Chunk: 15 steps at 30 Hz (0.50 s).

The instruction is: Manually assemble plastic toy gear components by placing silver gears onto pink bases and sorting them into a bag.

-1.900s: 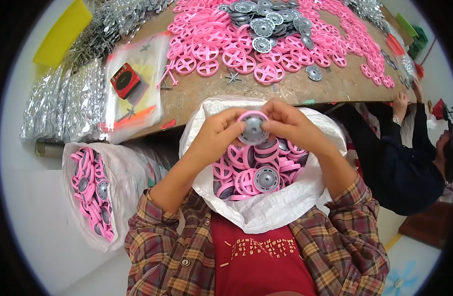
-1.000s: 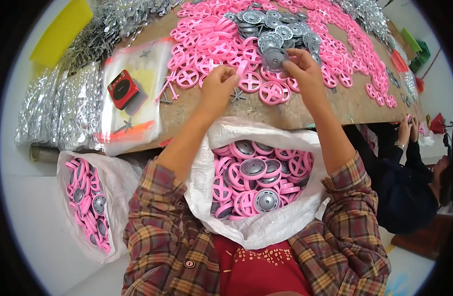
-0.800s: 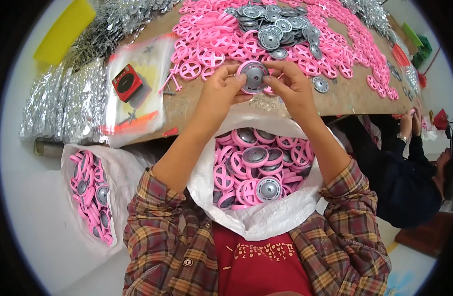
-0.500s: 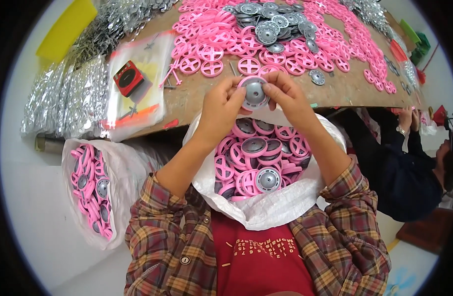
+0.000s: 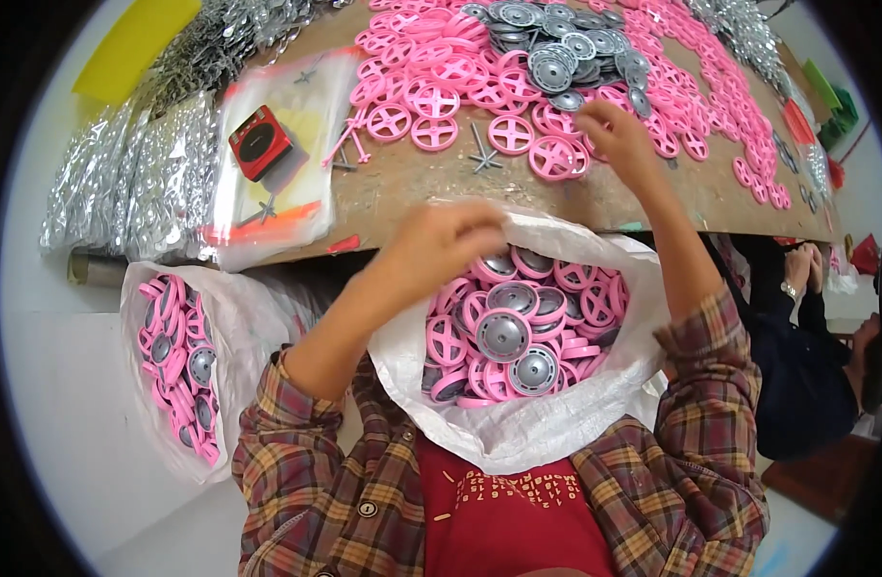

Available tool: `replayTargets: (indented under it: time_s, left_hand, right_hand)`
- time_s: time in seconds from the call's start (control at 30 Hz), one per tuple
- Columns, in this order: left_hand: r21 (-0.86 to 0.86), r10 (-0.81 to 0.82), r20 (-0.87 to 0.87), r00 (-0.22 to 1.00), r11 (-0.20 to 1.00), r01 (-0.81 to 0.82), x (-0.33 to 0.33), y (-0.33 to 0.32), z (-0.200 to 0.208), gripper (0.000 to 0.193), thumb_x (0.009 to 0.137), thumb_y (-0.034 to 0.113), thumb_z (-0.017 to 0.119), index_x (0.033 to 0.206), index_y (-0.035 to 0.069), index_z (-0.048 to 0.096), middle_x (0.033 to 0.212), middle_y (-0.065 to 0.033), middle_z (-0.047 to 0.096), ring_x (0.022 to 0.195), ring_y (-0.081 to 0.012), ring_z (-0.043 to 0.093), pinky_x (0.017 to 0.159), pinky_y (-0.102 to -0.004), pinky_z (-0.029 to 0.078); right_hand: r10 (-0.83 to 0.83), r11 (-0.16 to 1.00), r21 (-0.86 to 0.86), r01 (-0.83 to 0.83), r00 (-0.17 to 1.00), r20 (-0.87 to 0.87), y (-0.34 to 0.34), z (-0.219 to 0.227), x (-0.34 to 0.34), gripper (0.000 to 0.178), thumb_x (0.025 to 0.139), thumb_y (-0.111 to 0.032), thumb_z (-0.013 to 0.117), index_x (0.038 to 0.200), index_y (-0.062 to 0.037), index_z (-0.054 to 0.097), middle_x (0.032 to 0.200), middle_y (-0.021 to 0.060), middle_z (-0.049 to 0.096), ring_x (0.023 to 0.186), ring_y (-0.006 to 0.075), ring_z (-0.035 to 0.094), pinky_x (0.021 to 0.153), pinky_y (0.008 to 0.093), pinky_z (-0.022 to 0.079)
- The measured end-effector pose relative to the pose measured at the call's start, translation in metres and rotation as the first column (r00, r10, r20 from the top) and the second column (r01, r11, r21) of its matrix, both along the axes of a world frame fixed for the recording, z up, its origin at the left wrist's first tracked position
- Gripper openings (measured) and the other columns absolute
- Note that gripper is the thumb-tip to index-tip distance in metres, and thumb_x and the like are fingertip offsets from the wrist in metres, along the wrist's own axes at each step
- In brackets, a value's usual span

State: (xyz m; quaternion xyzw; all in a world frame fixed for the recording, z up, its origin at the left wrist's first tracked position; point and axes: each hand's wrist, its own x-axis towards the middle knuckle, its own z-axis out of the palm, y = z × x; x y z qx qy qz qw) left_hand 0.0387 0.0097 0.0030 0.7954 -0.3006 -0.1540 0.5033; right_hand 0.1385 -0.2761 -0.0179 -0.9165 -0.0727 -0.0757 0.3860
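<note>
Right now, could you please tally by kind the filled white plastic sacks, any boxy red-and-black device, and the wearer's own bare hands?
White plastic sacks filled with round pink-and-gray wheels: 2
Boxy red-and-black device: 1
Wearer's bare hands, left hand and right hand: 2
Total: 5

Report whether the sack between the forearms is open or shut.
Open: the white sack has its mouth spread wide, showing many wheels inside.
</note>
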Motion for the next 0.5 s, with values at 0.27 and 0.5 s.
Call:
replayTargets:
  time_s: [0.27,0.5]
  left_hand:
    - [0.279,0.191,0.716,0.671,0.803,-0.526,0.108,0.028,-0.070,0.015,0.073,0.013,0.066,0.087,0.008,0.063,0.091,-0.0083,0.060,0.090,-0.0275,0.057,0.079,-0.0402,0.045]
    - [0.099,0.444,0.500,0.744,0.823,-0.559,0.098,0.024,-0.064,0.016,0.076,0.012,0.067,0.088,0.004,0.060,0.093,-0.0072,0.058,0.087,-0.0234,0.057,0.073,-0.0370,0.046]
  right_hand:
    - [-0.203,0.935,-0.281,0.217,0.976,0.080,0.007,-0.039,0.070,0.047,0.073,-0.029,0.076,0.106,-0.0034,0.055,0.096,0.0145,0.064,0.088,0.0288,0.062,0.075,0.0372,0.047]
    - [-0.243,0.950,0.210,0.233,0.970,0.024,-0.005,-0.022,0.045,0.039,0.079,-0.012,0.067,0.114,-0.0031,0.052,0.088,0.0084,0.062,0.075,0.0159,0.059,0.065,0.0290,0.047]
